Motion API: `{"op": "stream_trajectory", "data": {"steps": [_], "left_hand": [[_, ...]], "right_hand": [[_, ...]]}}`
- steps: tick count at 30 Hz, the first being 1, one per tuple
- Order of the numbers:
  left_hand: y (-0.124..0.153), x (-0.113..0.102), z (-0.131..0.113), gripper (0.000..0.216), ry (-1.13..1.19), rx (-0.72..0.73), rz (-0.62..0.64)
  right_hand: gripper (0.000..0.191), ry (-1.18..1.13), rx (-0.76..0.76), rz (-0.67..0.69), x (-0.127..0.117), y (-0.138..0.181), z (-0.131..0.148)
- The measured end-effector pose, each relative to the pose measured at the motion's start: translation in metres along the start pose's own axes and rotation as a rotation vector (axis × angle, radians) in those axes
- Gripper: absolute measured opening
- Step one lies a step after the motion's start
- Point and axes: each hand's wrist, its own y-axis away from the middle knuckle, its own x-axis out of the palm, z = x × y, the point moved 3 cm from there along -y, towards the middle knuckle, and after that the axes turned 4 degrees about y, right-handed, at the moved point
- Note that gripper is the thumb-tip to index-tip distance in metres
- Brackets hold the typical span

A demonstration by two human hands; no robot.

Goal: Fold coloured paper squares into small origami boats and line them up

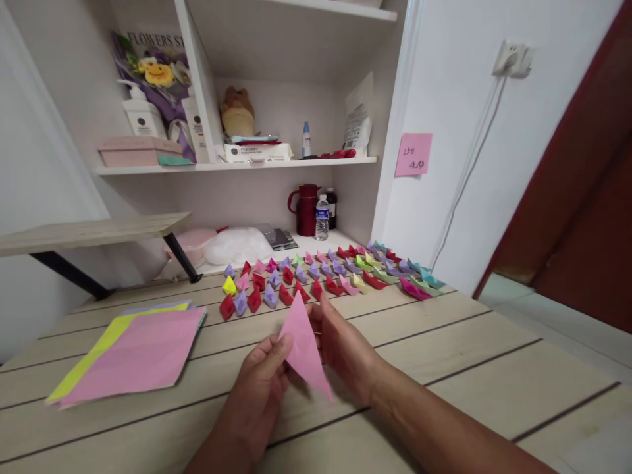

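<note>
A sheet of pink paper, folded into a pointed triangular shape, is held upright above the table. My left hand pinches its left edge, with the thumb pressed flat on the front and the fingers behind. Close by on the right is my right hand, its thumb raised and apart from the paper. Its fingertips curve behind the sheet's right edge, so whether they touch it is hidden. Beyond both hands, folded paper boats in red, purple, pink, yellow and green stand in rows.
To the left lies a stack of pink and yellow paper sheets on the slatted wooden table. A small raised shelf stands behind it. At the back are a dark red jug, a water bottle and a clear plastic bag.
</note>
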Motion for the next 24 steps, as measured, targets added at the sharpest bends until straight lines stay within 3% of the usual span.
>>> {"op": "stream_trajectory", "data": {"steps": [4,8,24], "left_hand": [[-0.001,-0.002,-0.009,0.029,-0.050,0.043,0.011],[-0.004,-0.005,-0.011,0.032,-0.130,0.072,0.006],[-0.005,-0.008,-0.012,0.045,-0.134,0.138,-0.144]], "right_hand": [[0.049,0.136,-0.112,0.051,0.008,0.001,-0.001],[0.046,0.108,-0.064,-0.023,0.001,-0.007,-0.010],[0.043,0.072,-0.065,-0.011,-0.004,-0.015,-0.009]]}}
